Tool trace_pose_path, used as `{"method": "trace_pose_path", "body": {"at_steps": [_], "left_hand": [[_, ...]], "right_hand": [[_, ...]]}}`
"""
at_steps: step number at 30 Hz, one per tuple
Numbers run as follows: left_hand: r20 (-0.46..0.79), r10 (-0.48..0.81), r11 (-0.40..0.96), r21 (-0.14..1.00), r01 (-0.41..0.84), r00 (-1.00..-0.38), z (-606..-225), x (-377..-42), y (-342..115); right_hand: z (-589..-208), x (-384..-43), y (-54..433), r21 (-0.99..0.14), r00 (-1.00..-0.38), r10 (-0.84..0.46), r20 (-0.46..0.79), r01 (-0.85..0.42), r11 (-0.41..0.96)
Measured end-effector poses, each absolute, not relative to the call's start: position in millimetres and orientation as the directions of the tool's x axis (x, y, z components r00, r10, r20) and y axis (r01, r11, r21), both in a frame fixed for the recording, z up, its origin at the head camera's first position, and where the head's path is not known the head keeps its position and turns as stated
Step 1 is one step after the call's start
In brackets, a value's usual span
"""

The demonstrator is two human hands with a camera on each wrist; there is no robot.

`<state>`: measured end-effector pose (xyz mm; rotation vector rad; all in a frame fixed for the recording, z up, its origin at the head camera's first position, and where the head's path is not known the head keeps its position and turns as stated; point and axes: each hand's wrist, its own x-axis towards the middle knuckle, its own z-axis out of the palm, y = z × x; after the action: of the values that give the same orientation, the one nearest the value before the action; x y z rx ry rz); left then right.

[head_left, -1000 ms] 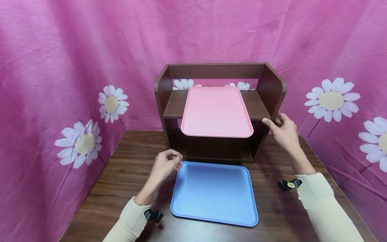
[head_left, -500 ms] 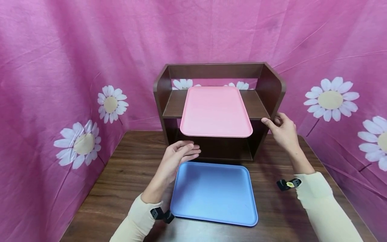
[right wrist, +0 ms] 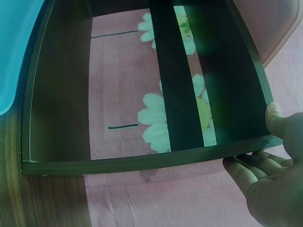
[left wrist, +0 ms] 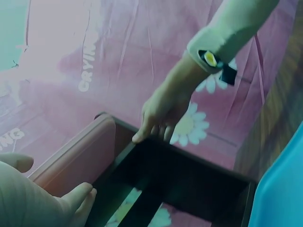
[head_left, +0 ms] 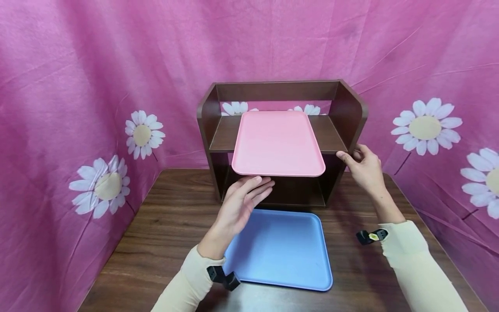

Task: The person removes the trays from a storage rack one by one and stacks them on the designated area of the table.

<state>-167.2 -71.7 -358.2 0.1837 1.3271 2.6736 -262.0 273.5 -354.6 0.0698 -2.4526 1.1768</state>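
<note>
A pink tray (head_left: 278, 144) lies on the upper board of a dark brown two-tier shelf (head_left: 352, 115), its front overhanging the board. Just below the tray's front left edge is my left hand (head_left: 243, 201), fingers extended to the right; the left wrist view has the thumb and fingers (left wrist: 78, 198) near the tray's end, and contact cannot be told. My right hand (head_left: 365, 169) grips the shelf's right side panel. Its thumb (right wrist: 273, 118) presses the front edge, and its fingers lie on the outer side. A blue tray (head_left: 284, 251) lies on the table before the shelf, partly hidden by my left hand.
The wood-grain table (head_left: 163, 225) carries the shelf and the blue tray. A pink curtain (head_left: 163, 56) with white daisies hangs behind and along both sides. The shelf's lower compartment (head_left: 296, 190) faces me, and its back is partly open.
My left hand has moved right and up from the blue tray's back left corner to beneath the pink tray's front edge, its fingers straightening. My right hand stays on the shelf.
</note>
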Motion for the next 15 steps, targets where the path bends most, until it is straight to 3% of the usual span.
{"method": "trace_pose_path", "body": {"at_steps": [15], "left_hand": [[0.008, 0.123, -0.754, 0.651, -0.088, -0.992, -351.1, -173.0, -41.6]], "right_hand": [[-354.7, -262.5, 273.7, -0.734, -0.913, 0.137, 0.384, -0.212, 0.645]]}}
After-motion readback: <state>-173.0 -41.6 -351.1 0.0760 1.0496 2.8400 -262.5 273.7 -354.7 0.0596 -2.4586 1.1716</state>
